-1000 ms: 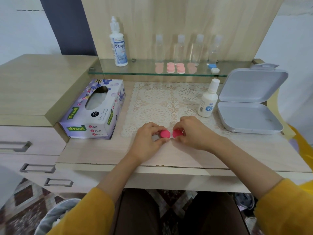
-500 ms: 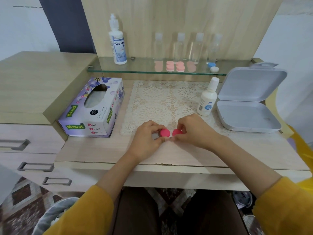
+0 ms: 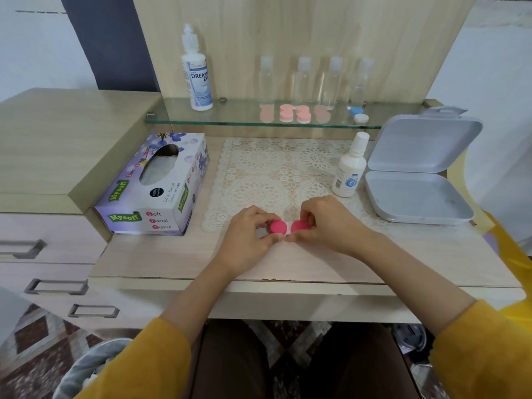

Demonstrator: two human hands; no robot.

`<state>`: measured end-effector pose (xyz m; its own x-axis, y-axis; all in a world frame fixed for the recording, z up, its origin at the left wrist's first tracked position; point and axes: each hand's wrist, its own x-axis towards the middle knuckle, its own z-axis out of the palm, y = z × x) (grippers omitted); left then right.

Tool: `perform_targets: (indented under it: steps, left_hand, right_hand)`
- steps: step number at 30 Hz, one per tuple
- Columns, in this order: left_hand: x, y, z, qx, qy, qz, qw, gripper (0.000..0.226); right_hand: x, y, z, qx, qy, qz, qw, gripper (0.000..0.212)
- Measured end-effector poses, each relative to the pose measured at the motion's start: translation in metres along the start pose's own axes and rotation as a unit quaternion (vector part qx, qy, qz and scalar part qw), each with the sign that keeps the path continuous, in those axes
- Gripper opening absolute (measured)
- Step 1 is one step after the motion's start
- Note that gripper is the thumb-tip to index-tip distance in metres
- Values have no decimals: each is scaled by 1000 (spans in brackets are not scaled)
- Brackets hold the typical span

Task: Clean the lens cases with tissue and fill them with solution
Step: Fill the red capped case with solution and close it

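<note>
**Both hands on pink case at mat's front edge**

Left hand (image 3: 244,237) pinches 1 round cap of the pink case (image 3: 278,227), fingers curled round it. Right hand (image 3: 325,226) pinches the other cap the same way. The hands are close together, fingertips almost meeting just in front of the case. The case is low over the desk (image 3: 316,263) at the front edge of the lace mat (image 3: 273,174); cannot tell if it touches.

- Left of mat: tissue box (image 3: 152,185), opening up.
- Mat's right edge: small white bottle (image 3: 349,168), upright, capped.
- Further right of mat: grey box (image 3: 417,180), lid open.
- Behind mat, raised: glass shelf (image 3: 230,116) with a big solution bottle (image 3: 197,70) at left, 4 clear bottles (image 3: 302,82), pale pink cases (image 3: 295,113), and 1 blue-white case (image 3: 358,115) at right.
</note>
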<state>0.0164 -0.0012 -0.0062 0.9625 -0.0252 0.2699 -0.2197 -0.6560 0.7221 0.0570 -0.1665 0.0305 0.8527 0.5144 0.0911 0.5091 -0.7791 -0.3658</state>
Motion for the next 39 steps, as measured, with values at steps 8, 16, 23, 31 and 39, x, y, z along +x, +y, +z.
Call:
perform_targets:
  steps: [8,16,23,31,39]
  left_hand:
    - [0,-1,0,-4,6,0,1000,26]
    - [0,-2,0,0,-1,-3,1000,28]
    - [1,-3,-1,-1,-5,5,1000,27]
    - [0,-2,0,-8,5,9,1000,30]
    - [-1,-3,-2,-5,-9,16,1000,34]
  right_hand:
    - [-5,3,-5,24,-29,-76,996,33]
    - [2,-3,-3,-21,-34,-44,998,19]
    - [-2,-3,0,-10,-26,-45,999,20]
    - [-10,1,3,29,4,-67,997,29]
    - [-12,-2,-2,30,-15,-66,997,23]
